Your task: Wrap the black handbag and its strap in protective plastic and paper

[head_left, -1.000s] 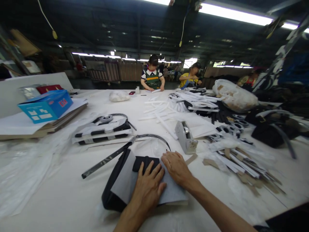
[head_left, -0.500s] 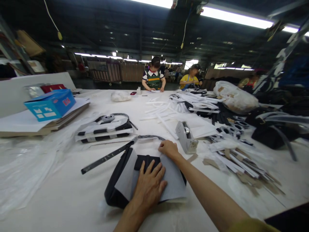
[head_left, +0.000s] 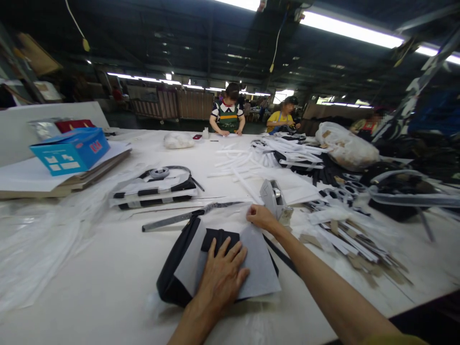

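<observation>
My left hand (head_left: 221, 275) lies flat, fingers spread, on a grey sheet (head_left: 260, 273) that covers a black bag (head_left: 170, 280) near the table's front edge. A small black flap (head_left: 217, 237) shows just beyond its fingertips. My right hand (head_left: 260, 216) reaches past the bag's far edge, fingers pinched on the bag's plastic-wrapped strap (head_left: 179, 219), which runs left across the table. A grey tape dispenser (head_left: 273, 197) stands just behind that hand.
A blue box (head_left: 72, 151) sits on stacked boards at the left, with crumpled plastic film (head_left: 36, 239) below it. Striped folded pieces (head_left: 154, 192) lie mid-table. White strips (head_left: 287, 149), cardboard slips (head_left: 354, 239) and dark bags (head_left: 398, 191) crowd the right. Two people (head_left: 227, 116) work at the far end.
My right hand left the grey sheet, reached forward and took hold of the strap. The strap's arch has been pulled flatter and to the right. My left hand stayed put.
</observation>
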### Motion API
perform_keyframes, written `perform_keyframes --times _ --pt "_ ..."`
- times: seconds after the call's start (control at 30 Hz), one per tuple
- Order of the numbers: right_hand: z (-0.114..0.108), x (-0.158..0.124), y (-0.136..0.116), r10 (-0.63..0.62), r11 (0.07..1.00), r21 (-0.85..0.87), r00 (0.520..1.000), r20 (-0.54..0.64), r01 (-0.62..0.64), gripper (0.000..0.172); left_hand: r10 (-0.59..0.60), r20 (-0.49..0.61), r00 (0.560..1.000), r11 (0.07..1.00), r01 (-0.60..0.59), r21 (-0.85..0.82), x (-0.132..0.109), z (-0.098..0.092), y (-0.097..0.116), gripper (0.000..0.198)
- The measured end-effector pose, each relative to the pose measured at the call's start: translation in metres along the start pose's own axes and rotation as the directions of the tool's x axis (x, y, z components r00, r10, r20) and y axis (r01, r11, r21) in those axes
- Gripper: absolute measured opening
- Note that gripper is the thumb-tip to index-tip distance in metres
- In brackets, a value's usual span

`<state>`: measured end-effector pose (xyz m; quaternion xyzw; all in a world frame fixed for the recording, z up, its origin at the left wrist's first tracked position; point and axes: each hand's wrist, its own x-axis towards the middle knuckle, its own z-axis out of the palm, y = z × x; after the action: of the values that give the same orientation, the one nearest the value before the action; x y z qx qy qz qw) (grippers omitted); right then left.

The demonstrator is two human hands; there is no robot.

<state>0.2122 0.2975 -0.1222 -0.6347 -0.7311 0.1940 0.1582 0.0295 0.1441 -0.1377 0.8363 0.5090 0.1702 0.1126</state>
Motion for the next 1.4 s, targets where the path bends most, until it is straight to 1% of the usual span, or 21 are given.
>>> perform_keyframes --times 0.13,0.2,0.3,0.4,0.5,0.6,0.63,0.7,0.77,0.8,0.87,0.93,1.0,1.07,1.13,1.17,1.2,1.27,1.3,1.33,1.4 --pt "0.000 -0.007 -0.009 -0.130 0.978 0.165 0.991 0.010 0.127 0.018 0.000 -0.005 1.000 1.000 0.000 -0.007 0.001 0.001 0.000 0.043" --pt "-0.003 -0.014 -0.014 -0.185 0.960 0.214 0.983 0.008 0.179 0.023 0.001 -0.013 1.000 1.000 -0.001 -0.007 0.001 0.003 0.000 0.043" --pt "-0.011 -0.023 -0.022 -0.260 0.937 0.246 0.965 0.020 0.248 0.025 0.006 -0.018 1.000 1.000 -0.006 -0.009 0.001 0.005 -0.001 0.042" --pt "-0.019 -0.029 -0.035 -0.335 0.922 0.219 0.942 0.032 0.320 0.030 0.014 -0.027 1.000 1.000 -0.014 -0.020 0.000 0.004 -0.001 0.042" --pt "-0.023 -0.041 -0.052 -0.393 0.914 0.133 0.918 0.048 0.384 0.034 0.012 -0.051 0.999 0.999 -0.014 -0.033 -0.002 0.004 0.001 0.041" --pt "-0.024 -0.068 -0.064 -0.423 0.906 0.027 0.901 0.101 0.422 0.022 0.000 -0.121 0.993 0.999 -0.006 -0.048 -0.003 0.008 0.000 0.042" --pt "-0.023 -0.079 -0.065 -0.432 0.900 -0.006 0.894 0.116 0.436 0.020 0.003 -0.157 0.988 0.999 -0.010 -0.047 -0.004 0.011 -0.002 0.044" --pt "-0.021 -0.104 -0.062 -0.463 0.880 -0.057 0.879 0.119 0.471 0.031 0.040 -0.212 0.976 0.999 -0.047 -0.027 -0.005 0.017 -0.008 0.044" --pt "-0.017 -0.126 -0.053 -0.508 0.853 -0.086 0.857 0.080 0.514 0.042 0.094 -0.221 0.971 0.995 -0.095 0.005 -0.006 0.023 -0.014 0.040" --pt "-0.014 -0.135 -0.048 -0.533 0.839 -0.094 0.845 0.053 0.535 0.042 0.109 -0.215 0.971 0.994 -0.108 0.016 -0.006 0.024 -0.016 0.038" --pt "-0.006 -0.148 -0.039 -0.584 0.807 -0.103 0.812 0.016 0.582 0.035 0.097 -0.226 0.969 0.995 -0.094 0.022 -0.008 0.024 -0.017 0.039" --pt "0.003 -0.158 -0.033 -0.638 0.766 -0.117 0.770 -0.011 0.633 0.026 0.071 -0.266 0.961 0.997 -0.067 0.024 -0.009 0.020 -0.015 0.048" --pt "0.010 -0.166 -0.031 -0.667 0.741 -0.132 0.744 -0.038 0.658 0.024 0.081 -0.275 0.958 0.997 -0.078 0.022 -0.010 0.016 -0.011 0.056" --pt "0.010 -0.173 -0.033 -0.656 0.750 -0.141 0.755 -0.027 0.647 0.025 0.130 -0.224 0.966 0.991 -0.133 0.004 -0.011 0.013 -0.009 0.056" --pt "-0.004 -0.178 -0.038 -0.616 0.778 -0.113 0.786 0.059 0.618 0.029 0.180 -0.175 0.968 0.982 -0.186 -0.021 -0.011 0.012 -0.010 0.048" --pt "-0.015 -0.178 -0.042 -0.598 0.791 -0.062 0.790 0.132 0.609 0.031 0.201 -0.164 0.966 0.978 -0.208 -0.024 -0.011 0.013 -0.010 0.045" --pt "-0.028 -0.176 -0.048 -0.587 0.802 0.017 0.781 0.215 0.597 0.032 0.217 -0.164 0.962 0.975 -0.223 -0.018 -0.012 0.014 -0.011 0.043" --pt "-0.053 -0.165 -0.062 -0.570 0.822 0.193 0.757 0.320 0.537 0.023 0.233 -0.189 0.954 0.972 -0.234 0.017 -0.011 0.016 -0.013 0.040" --pt "-0.061 -0.156 -0.070 -0.553 0.833 0.249 0.771 0.315 0.495 0.024 0.236 -0.201 0.951 0.972 -0.233 0.036 -0.011 0.017 -0.014 0.037" --pt "-0.065 -0.146 -0.076 -0.519 0.850 0.261 0.812 0.268 0.457 0.032 0.235 -0.211 0.949 0.972 -0.230 0.049 -0.010 0.019 -0.015 0.034" --pt "-0.059 -0.125 -0.082 -0.447 0.886 0.198 0.885 0.130 0.418 0.048 0.238 -0.219 0.946 0.971 -0.230 0.059 -0.009 0.022 -0.017 0.030"
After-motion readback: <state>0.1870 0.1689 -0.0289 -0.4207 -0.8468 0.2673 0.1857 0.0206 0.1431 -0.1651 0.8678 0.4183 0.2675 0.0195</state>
